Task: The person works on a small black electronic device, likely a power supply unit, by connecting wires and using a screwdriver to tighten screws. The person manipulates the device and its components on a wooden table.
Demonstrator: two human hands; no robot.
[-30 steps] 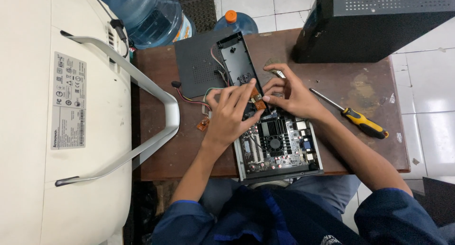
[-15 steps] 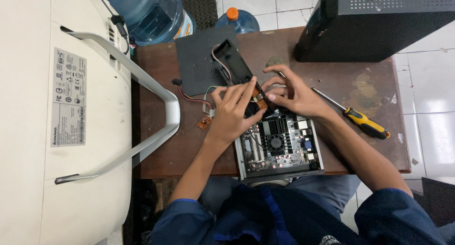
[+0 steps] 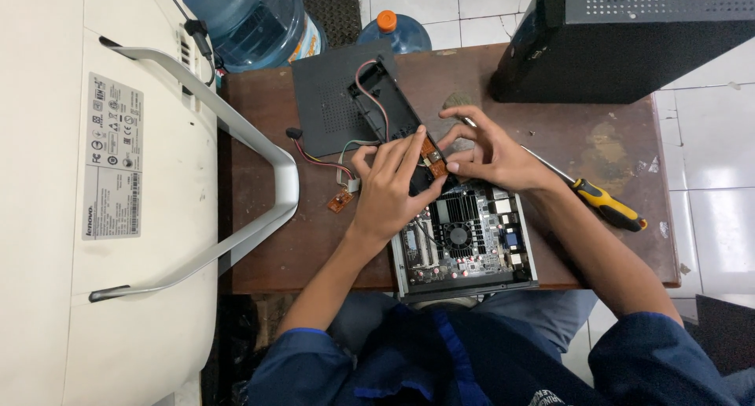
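An opened small computer chassis with a bare motherboard and fan lies at the near edge of the brown table. My left hand and my right hand meet just above it. Both pinch a small orange circuit board fixed to the end of a black plastic bracket with a pink cable running along it. Coloured wires trail left from under my left hand to another small orange board.
A dark metal cover panel lies under the bracket. A yellow-handled screwdriver rests on the right. A black computer tower stands at the back right, a white all-in-one machine with a metal stand on the left, water jugs behind.
The black bracket has swung leftward and my hands have shifted slightly up and left with it, staying on the small orange board.
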